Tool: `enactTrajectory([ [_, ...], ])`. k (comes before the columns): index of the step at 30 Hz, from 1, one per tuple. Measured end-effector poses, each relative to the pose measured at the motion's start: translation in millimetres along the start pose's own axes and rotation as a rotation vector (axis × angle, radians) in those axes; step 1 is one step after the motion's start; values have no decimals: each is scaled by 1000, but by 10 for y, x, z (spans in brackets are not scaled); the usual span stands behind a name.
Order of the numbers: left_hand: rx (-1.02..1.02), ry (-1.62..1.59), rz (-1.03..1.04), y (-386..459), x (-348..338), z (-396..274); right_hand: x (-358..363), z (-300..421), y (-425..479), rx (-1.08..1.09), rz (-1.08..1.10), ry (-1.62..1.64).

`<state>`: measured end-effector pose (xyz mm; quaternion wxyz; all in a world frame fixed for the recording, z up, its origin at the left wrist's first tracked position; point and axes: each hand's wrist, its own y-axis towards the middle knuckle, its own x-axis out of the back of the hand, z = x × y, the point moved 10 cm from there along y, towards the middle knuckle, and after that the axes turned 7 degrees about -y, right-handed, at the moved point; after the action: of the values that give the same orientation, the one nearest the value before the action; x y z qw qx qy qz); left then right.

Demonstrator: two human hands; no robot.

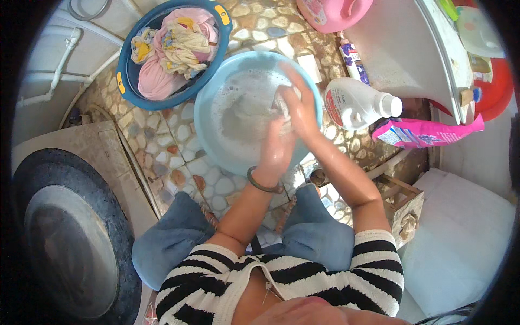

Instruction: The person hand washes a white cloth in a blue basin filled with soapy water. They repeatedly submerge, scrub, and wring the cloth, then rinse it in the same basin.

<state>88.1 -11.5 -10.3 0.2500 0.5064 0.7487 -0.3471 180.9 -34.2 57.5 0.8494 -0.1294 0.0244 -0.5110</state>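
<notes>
A light blue plastic basin [205, 138] full of cloudy, sudsy water [239, 126] stands on the floor in front of my knees. Above the water, at the basin's right side, my right hand [301, 106] grips a bunched pale wet cloth [283, 101] with its fingers curled over it. My left hand [279, 144] is blurred and presses against the same cloth from below and left. A dark bangle [260, 185] circles my left wrist. Part of the cloth is hidden by my fingers, and a murky patch in the water may be more fabric.
A dark blue tub [122, 95] with pink and patterned clothes [183, 44] stands at the upper left. Right of the basin are a clear bottle [353, 103], a pink packet [426, 133], a pump bottle [353, 61] and a pink jug [331, 14]. A washing machine [73, 243] flanks me on the left.
</notes>
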Motion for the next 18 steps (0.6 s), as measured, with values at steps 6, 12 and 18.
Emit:
enactTrajectory([
  [6,-292,-758,6,57,-96,-284,-502,141,-276,344,-161,-550],
  [12,-108,-521,149,45,-354,-767,-285,436,-560,503,-25,-325],
  [18,-20,-462,-48,6,-241,-95,-116,515,-25,361,3,-268],
])
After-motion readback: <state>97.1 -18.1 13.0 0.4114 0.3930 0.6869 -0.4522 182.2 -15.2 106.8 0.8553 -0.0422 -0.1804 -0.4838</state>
